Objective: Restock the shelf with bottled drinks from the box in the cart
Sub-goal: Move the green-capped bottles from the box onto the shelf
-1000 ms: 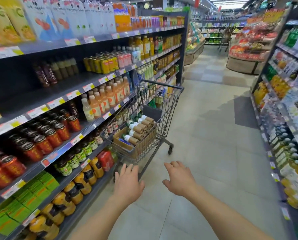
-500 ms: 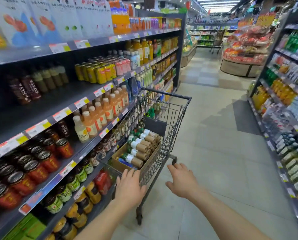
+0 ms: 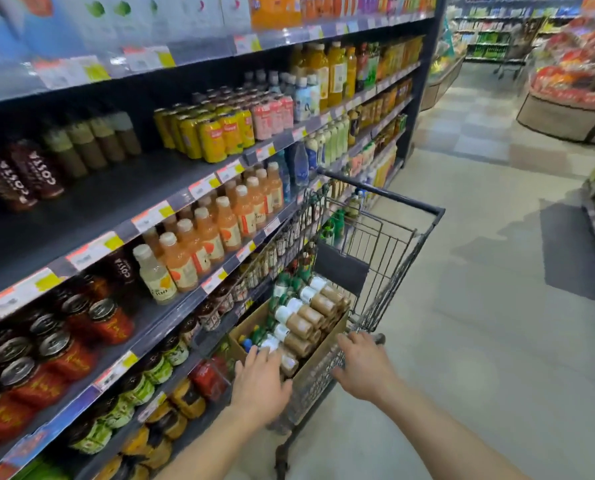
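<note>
Looks out from head height through a single wide-angle lens, forward and down along the aisle floor (image 3: pixel 479 341). Sits close above the near end of the cart (image 3: pixel 393 258), putting the box (image 3: pixel 327 344) of bottled drinks (image 3: pixel 303 323) just below centre. Catches both forearms at the bottom edge, with the left grip (image 3: pixel 259 386) and right grip (image 3: pixel 365 368) near the lens. Faces slightly left, so takes in the front edges of the shelf (image 3: pixel 171 202) running from lower left toward the far top. Blurs throughout; bends straight lines near the borders.
</note>
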The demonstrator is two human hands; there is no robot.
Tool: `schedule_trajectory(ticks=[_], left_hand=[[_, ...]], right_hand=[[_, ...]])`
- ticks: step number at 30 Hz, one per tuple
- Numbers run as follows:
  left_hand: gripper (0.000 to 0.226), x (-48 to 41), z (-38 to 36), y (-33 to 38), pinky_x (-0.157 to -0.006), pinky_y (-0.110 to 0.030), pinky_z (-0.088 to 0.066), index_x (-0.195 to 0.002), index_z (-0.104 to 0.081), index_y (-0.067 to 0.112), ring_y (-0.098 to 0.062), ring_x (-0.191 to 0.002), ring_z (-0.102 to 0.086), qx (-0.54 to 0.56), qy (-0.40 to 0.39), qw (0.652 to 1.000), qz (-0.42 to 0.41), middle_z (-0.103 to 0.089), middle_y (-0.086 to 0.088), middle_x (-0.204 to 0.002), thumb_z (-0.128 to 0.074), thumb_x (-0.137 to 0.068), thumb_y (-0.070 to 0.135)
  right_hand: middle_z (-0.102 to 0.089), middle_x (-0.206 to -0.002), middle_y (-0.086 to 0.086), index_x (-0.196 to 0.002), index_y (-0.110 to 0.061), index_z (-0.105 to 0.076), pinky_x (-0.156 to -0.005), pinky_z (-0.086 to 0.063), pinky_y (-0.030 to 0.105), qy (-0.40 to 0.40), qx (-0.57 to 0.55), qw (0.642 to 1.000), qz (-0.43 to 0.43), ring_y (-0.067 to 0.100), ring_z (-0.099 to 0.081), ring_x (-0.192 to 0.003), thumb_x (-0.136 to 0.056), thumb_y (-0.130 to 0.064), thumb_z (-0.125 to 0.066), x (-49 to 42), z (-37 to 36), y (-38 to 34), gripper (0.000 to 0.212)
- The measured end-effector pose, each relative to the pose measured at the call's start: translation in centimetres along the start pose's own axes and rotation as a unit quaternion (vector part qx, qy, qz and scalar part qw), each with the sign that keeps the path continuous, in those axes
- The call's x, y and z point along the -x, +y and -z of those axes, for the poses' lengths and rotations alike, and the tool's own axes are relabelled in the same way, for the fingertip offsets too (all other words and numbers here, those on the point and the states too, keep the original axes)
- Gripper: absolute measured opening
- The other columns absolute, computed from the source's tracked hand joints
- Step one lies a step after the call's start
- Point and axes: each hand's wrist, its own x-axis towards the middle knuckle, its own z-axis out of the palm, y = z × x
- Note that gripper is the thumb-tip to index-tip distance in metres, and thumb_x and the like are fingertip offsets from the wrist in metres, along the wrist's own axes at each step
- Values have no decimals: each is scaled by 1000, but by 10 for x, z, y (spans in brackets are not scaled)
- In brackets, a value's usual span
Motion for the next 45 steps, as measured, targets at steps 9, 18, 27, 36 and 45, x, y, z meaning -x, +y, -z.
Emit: schedule_trajectory(ticks=[9, 18, 27, 36, 45], left_hand=[[66, -68, 5, -9, -119, -57, -18, -152, -31, 22, -27, -151, -13, 35, -4, 997, 71, -29, 0, -159, -51, -94, 47], [64, -106, 3, -15, -119, -55, -19, -152, -29, 18, -26, -150, -14, 78, 9, 994, 81, -29, -3, -159, -48, -97, 46], [65, -137, 1, -27, -119, -55, -15, -153, -28, 18, -26, -150, -14, 83, -3, 994, 66, -29, -3, -159, -50, -97, 44], [56, -202, -24, -10, -115, -52, -27, -142, -41, 18, -27, -143, -27, 99, -37, 988, 112, -41, -4, -148, -53, -94, 44], [45, -278, -69, 24, -100, -43, -43, -128, -49, 15, -25, -120, -42, 190, -74, 940, 275, -52, -5, -128, -49, -92, 42]], right_hand=[[-47, -141, 6, -146, -24, -35, -106, -38, 50, -19, 10, 998, 67, 30, -34, -135, -90, -50, -52, -104, 21, -1, 64], [-50, -138, 6, -143, -23, -40, -102, -43, 46, -25, 28, 996, 76, 28, -41, -130, -88, -52, -50, -163, 13, -21, 63], [-57, -128, 4, -127, -24, -49, -101, -43, 46, -20, 45, 997, 55, 28, -44, -126, -89, -48, -52, -199, 8, -26, 45], [-56, -130, 4, -137, -22, -47, -101, -45, 41, -59, 32, 996, 65, 26, -45, -126, -88, -40, -50, -270, -2, 20, 51], [-55, -131, 3, -138, -22, -47, -91, -47, 37, -135, 46, 985, 100, 27, -48, -122, -84, -43, -48, -373, -20, 82, 58]])
